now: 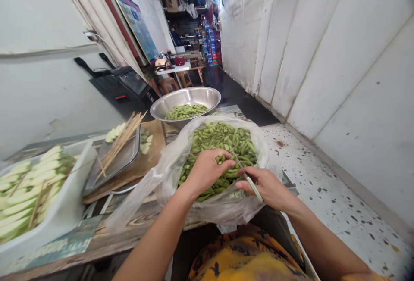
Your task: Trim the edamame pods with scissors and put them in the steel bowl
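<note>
A clear plastic bag (168, 173) full of green pods (223, 141) lies open in front of me. My left hand (205, 171) reaches into the bag, its fingers closed round a few pods at the top of the heap. My right hand (267, 186) rests on the bag's near right rim, shut on scissors with pale green handles (250, 184); the blades point up towards the pods in my left hand.
A steel bowl (186, 100) with more green pods sits behind the bag. To the left are a metal tray with wooden skewers (121, 143) on a wooden board and a white tub (61, 212) of skewered pale slices. A speckled floor runs along the right.
</note>
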`<state>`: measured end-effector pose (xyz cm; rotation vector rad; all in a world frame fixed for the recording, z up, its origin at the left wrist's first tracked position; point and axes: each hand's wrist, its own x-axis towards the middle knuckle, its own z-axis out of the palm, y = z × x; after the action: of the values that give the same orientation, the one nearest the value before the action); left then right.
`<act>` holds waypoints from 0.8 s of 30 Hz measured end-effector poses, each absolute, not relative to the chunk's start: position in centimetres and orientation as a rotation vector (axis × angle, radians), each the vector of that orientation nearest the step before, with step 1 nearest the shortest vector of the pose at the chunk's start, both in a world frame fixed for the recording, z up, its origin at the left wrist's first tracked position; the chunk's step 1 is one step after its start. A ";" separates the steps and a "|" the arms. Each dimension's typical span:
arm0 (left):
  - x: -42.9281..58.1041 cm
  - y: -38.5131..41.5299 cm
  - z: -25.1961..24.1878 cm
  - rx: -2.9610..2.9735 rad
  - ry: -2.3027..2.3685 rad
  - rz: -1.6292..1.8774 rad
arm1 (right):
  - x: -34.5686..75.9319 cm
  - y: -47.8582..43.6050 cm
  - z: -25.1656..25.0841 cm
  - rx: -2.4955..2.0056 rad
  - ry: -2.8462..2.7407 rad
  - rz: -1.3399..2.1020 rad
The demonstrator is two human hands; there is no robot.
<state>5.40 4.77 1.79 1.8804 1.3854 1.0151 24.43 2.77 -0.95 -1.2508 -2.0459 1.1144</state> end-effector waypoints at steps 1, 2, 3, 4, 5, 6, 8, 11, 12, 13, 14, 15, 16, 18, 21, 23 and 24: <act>5.3 4.7 1.9 1.875 1.379 1.016 | 24.4 2.8 -1.0 -1.244 -2.038 1.127; 5.2 4.6 1.9 1.863 1.374 1.018 | 24.3 2.7 -1.0 -1.233 -2.030 1.138; 5.1 4.6 1.9 1.839 1.371 1.016 | 24.2 2.7 -1.1 -1.220 -2.021 1.148; 5.0 4.5 1.9 1.800 1.368 1.007 | 24.1 2.6 -1.1 -1.206 -2.009 1.163; 4.9 4.5 1.8 1.746 1.366 0.985 | 24.1 2.6 -1.2 -1.196 -1.991 1.191; 4.9 4.5 1.7 1.685 1.366 0.954 | 24.0 2.6 -1.3 -1.192 -1.966 1.228; 4.7 4.6 1.5 1.562 1.377 0.901 | 23.9 2.7 -1.5 -1.196 -1.901 1.311; 4.7 4.6 1.5 1.364 1.369 0.938 | 23.8 2.8 -1.7 -1.156 -1.765 1.445; 4.7 4.5 1.6 1.290 1.347 0.971 | 23.8 2.8 -1.8 -1.126 -1.715 1.500; 4.7 4.5 1.7 1.215 1.318 1.000 | 23.8 2.8 -1.8 -1.097 -1.670 1.565; 4.8 4.5 1.8 1.149 1.284 1.018 | 23.8 2.7 -1.8 -1.073 -1.637 1.625; 4.8 4.4 1.9 1.096 1.251 1.027 | 23.8 2.7 -1.8 -1.061 -1.621 1.671; 4.8 4.4 2.0 1.058 1.225 1.034 | 23.7 2.6 -1.8 -1.057 -1.617 1.706; 5.0 4.3 2.0 1.027 1.201 1.048 | 23.6 2.5 -1.9 -1.055 -1.613 1.733; 5.3 4.1 1.9 1.023 1.202 1.057 | 23.4 2.4 -1.8 -1.045 -1.598 1.737; 5.6 3.9 1.8 1.022 1.202 1.054 | 23.3 2.4 -1.7 -1.038 -1.610 1.729; 5.7 3.9 1.7 1.022 1.200 1.056 | 23.2 2.4 -1.7 -1.035 -1.626 1.717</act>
<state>5.73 3.86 1.69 1.0223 1.2004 1.0564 23.20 2.38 -1.70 -1.0353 -1.6259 1.7173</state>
